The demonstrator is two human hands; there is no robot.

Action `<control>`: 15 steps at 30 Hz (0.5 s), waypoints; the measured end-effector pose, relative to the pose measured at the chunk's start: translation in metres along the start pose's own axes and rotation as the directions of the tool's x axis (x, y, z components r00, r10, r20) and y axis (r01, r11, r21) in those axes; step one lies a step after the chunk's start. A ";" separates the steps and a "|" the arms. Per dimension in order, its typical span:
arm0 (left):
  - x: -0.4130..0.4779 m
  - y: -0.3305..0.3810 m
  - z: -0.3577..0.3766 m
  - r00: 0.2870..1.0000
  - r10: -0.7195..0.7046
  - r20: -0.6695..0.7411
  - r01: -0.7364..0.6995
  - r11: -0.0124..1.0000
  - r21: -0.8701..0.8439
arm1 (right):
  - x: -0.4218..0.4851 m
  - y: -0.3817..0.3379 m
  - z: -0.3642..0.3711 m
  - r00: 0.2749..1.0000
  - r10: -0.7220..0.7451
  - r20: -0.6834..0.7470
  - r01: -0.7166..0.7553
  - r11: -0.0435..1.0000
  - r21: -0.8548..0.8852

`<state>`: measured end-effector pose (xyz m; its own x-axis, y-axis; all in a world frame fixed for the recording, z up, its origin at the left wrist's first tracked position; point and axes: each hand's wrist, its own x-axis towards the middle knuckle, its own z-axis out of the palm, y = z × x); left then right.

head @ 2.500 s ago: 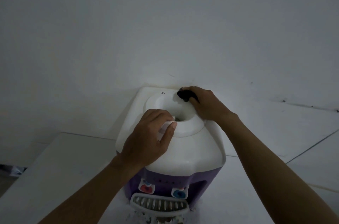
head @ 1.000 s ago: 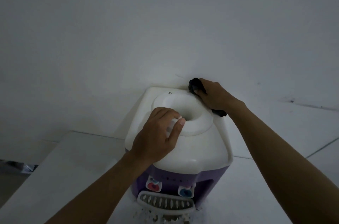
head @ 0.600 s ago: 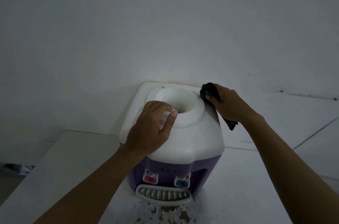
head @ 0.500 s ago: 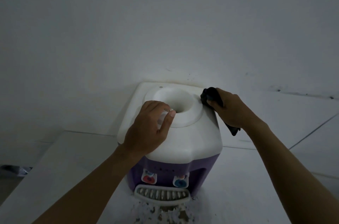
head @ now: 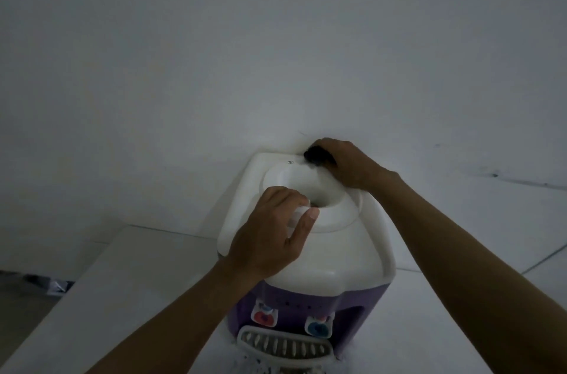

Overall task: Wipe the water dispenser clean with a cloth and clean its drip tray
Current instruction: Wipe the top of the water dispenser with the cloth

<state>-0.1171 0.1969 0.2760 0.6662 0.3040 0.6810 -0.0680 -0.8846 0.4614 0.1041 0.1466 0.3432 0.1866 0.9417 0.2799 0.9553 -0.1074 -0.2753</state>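
While my left hand (head: 270, 238) steadies the water dispenser (head: 331, 254) on the white counter (head: 122, 281), fingers curled over the rim of its raised collar (head: 334, 214) and thumb pressed against the outside, my right hand (head: 349, 165) grips a dark cloth (head: 316, 157), bunched up in my curled fingers. The cloth sits on the back edge of the white top, just behind the collar and close against the wall (head: 276, 36). I judge this to be the wiping of the top, with the purple front, the two taps (head: 264, 317) and the drip tray (head: 285, 346) not yet reached.

Next I would draw the cloth round the collar and forward over the lid. That calls for shifting my left grip, since it covers the near-left part of the rim.

Most of the cloth is hidden under my right hand, so I cannot tell its size or how damp it is. Both the back and the sides of the dispenser are out of sight, and the collar's well is too dark to read. At the bottom edge the frame cuts off the drip tray. Pale specks lie on the counter around it, but the light is too dim to say what they are.
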 end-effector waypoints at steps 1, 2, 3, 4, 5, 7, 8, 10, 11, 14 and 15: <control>0.000 0.000 -0.001 1.000 -0.002 0.001 0.002 1.000 -0.001 | 0.008 0.000 0.001 1.000 -0.017 0.019 0.017 1.000 -0.011; 0.000 0.000 -0.001 1.000 -0.004 0.002 0.004 1.000 -0.002 | 0.014 0.000 0.001 0.999 -0.017 0.028 0.017 1.000 -0.018; 0.000 0.000 -0.002 1.000 -0.004 0.001 0.004 1.000 -0.003 | 0.016 -0.001 0.000 0.999 -0.006 0.037 0.007 1.000 -0.023; 0.000 0.000 -0.002 1.000 -0.001 -0.003 0.001 1.000 -0.004 | 0.016 -0.001 -0.002 0.999 0.016 0.051 -0.015 0.999 -0.029; 0.000 0.000 -0.002 1.000 0.001 -0.006 -0.001 1.000 -0.005 | 0.015 -0.001 -0.005 0.997 0.041 0.064 -0.038 0.998 -0.040; 0.001 -0.001 -0.002 1.000 0.007 -0.010 -0.007 1.000 -0.010 | 0.007 0.005 -0.011 0.992 0.100 0.078 -0.094 0.992 -0.081; 0.001 -0.001 -0.002 1.000 0.009 -0.012 -0.009 1.000 -0.014 | 0.001 0.010 -0.014 0.989 0.129 0.078 -0.121 0.988 -0.100; 0.001 -0.002 -0.001 1.000 0.009 -0.014 -0.009 1.000 -0.018 | -0.012 0.022 -0.019 0.983 0.170 0.069 -0.161 0.979 -0.124; 0.001 -0.002 -0.001 1.000 0.006 -0.011 -0.006 1.000 -0.020 | -0.020 0.027 -0.021 0.980 0.187 0.064 -0.178 0.975 -0.131; 0.001 -0.003 0.000 1.000 0.000 -0.007 0.000 1.000 -0.024 | -0.039 0.036 -0.022 0.976 0.213 0.037 -0.206 0.967 -0.152; 0.000 -0.002 0.000 1.000 0.002 -0.007 -0.002 1.000 -0.023 | -0.041 0.036 -0.022 0.976 0.218 0.026 -0.212 0.966 -0.146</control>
<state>-0.1168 0.1991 0.2754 0.6611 0.3050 0.6855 -0.0858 -0.8769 0.4729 0.1362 0.0975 0.3420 0.3839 0.9038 0.1891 0.9172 -0.3497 -0.1908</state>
